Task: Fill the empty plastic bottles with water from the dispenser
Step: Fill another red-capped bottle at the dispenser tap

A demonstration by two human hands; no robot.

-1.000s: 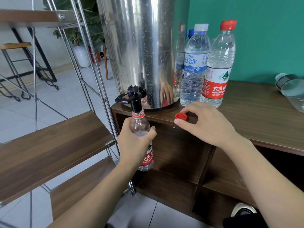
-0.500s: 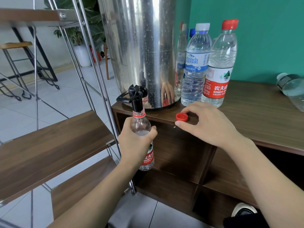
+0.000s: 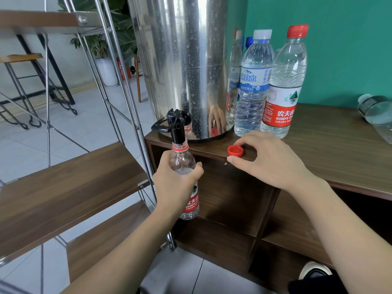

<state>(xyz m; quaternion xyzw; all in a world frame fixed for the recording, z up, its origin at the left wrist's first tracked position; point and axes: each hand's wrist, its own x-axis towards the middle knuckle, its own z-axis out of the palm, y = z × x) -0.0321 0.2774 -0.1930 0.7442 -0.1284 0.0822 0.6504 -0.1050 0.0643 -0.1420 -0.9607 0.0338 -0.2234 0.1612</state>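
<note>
My left hand [image 3: 175, 183] grips a clear plastic bottle with a red label [image 3: 184, 162], held upright with its open neck right under the black tap [image 3: 172, 127] of the tall steel water dispenser [image 3: 180, 66]. Water shows in the bottle up to about my fingers. A loose red cap [image 3: 235, 150] lies open side up on the wooden cabinet top [image 3: 331, 149]. My right hand [image 3: 269, 160] rests on the top beside the cap, fingertips touching or nearly touching it.
To the right of the dispenser stand capped bottles: a red-label one [image 3: 284, 85], a blue-label one [image 3: 253, 85] and a slim one [image 3: 234, 77] behind. Another bottle [image 3: 377, 115] lies at the far right. A metal rack with wooden shelves [image 3: 63, 187] is close on the left.
Hardly anything has moved; both hands keep their places, the bottle stays under the tap and the cap stays on the cabinet top.
</note>
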